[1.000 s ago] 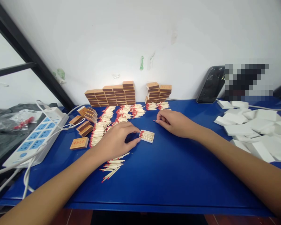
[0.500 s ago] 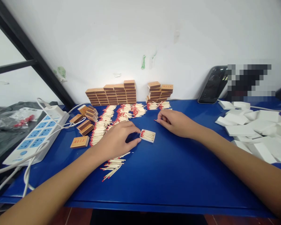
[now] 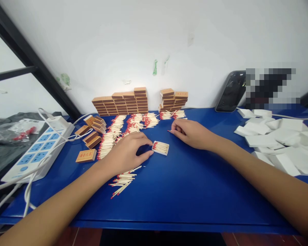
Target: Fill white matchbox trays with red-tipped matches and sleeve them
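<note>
A white matchbox tray (image 3: pixel 167 152) lies on the blue table, with red-headed matches (image 3: pixel 160 147) inside. My left hand (image 3: pixel 129 150) rests at the tray's left end, thumb and fingertips gripping its corners. Right of the tray, my right hand (image 3: pixel 190 133) is closed in a pinch. From its fingertips pokes the red tip of a match (image 3: pixel 168 131); the rest of that match is hidden. Loose matches (image 3: pixel 108 144) lie in rows left of and behind my left hand. A smaller heap of matches (image 3: pixel 122 182) sits nearer the front, below my left wrist.
Stacked matchboxes (image 3: pixel 122 105) line the wall, with a second stack (image 3: pixel 173 99) to their right. Several matchbox sleeves (image 3: pixel 86 155) lie at left by a power strip (image 3: pixel 38 150) with cables. White trays (image 3: pixel 274 136) are heaped at right, near a phone (image 3: pixel 229 92) leaning on the wall.
The view has shifted slightly, so everything sits a little further left. Both hands, the tray and the match keep their places on the table.
</note>
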Tool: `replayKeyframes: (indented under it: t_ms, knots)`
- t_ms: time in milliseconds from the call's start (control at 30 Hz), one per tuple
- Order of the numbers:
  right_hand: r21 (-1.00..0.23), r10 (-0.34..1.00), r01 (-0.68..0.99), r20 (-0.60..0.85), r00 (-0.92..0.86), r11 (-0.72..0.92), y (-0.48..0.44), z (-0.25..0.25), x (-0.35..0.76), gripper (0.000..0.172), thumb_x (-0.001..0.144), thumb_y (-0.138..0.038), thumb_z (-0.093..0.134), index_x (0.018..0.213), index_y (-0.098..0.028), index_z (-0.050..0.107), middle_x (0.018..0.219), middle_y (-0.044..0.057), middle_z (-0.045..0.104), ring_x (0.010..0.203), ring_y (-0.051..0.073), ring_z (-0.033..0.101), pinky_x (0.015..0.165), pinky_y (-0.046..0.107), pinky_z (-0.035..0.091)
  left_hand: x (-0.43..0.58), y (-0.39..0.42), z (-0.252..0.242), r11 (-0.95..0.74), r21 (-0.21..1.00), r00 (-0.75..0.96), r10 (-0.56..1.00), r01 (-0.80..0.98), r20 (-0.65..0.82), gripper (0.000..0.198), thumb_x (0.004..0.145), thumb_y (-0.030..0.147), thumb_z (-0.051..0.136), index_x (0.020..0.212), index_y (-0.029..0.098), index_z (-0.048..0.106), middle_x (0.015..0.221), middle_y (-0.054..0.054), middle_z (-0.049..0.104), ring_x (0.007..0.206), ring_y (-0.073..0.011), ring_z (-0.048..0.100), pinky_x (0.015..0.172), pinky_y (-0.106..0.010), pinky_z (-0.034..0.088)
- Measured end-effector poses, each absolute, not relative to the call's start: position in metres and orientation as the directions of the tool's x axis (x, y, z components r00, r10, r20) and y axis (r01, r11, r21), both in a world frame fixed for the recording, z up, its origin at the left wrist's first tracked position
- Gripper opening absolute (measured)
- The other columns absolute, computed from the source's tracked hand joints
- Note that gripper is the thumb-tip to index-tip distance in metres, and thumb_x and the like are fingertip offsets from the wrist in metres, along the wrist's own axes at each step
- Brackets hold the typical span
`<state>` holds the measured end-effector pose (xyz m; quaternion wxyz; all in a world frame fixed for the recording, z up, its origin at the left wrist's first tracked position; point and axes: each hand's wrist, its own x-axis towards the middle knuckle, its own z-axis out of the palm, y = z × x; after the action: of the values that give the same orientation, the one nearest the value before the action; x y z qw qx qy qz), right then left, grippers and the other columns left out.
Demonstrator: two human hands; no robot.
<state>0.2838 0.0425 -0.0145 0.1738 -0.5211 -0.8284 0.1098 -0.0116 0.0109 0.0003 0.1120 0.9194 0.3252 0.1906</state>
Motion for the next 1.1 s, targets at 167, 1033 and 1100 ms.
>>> replayKeyframes:
  t_ms: [167, 1033, 1100]
  knots:
    - [-0.365, 0.902, 0.825, 0.174, -0.396, 0.432, 0.0419, -0.0133, 0.2829, 0.015, 0.102, -0.032, 0.051, 0.093, -0.023, 0.059, 0.085, 0.005, 0.067, 0.076, 0.021, 0.059, 0.070, 0.033, 0.041, -0.0115, 0.0113, 0.0000, -0.763, 0.333, 0.717, 0.640, 0.553, 0.276, 0.017, 0.102, 0.030, 0.067, 0.115, 0.023, 0.075, 0.111, -0.005, 0.072, 0.108, -0.0249, 0.067, 0.094, -0.040, 0.054]
    - [-0.373, 0.911, 0.831, 0.154, -0.384, 0.413, 0.0427, -0.0150, 0.2831, 0.019, 0.104, -0.035, 0.047, 0.093, -0.023, 0.057, 0.101, 0.011, 0.070, 0.093, 0.027, 0.065, 0.081, 0.039, 0.046, -0.0120, 0.0121, 0.0006, -0.758, 0.361, 0.714, 0.643, 0.543, 0.277, 0.012, 0.102, 0.029, 0.068, 0.109, 0.023, 0.076, 0.109, -0.005, 0.072, 0.105, -0.0236, 0.068, 0.092, -0.039, 0.053]
    - [-0.383, 0.916, 0.832, 0.156, -0.370, 0.402, 0.0425, -0.0148, 0.2819, 0.020, 0.105, -0.036, 0.045, 0.094, -0.023, 0.055, 0.102, 0.012, 0.071, 0.093, 0.028, 0.065, 0.080, 0.039, 0.046, -0.0121, 0.0119, 0.0009, -0.762, 0.364, 0.715, 0.638, 0.535, 0.286, 0.012, 0.102, 0.030, 0.067, 0.108, 0.022, 0.075, 0.109, -0.005, 0.072, 0.103, -0.0232, 0.068, 0.093, -0.040, 0.053]
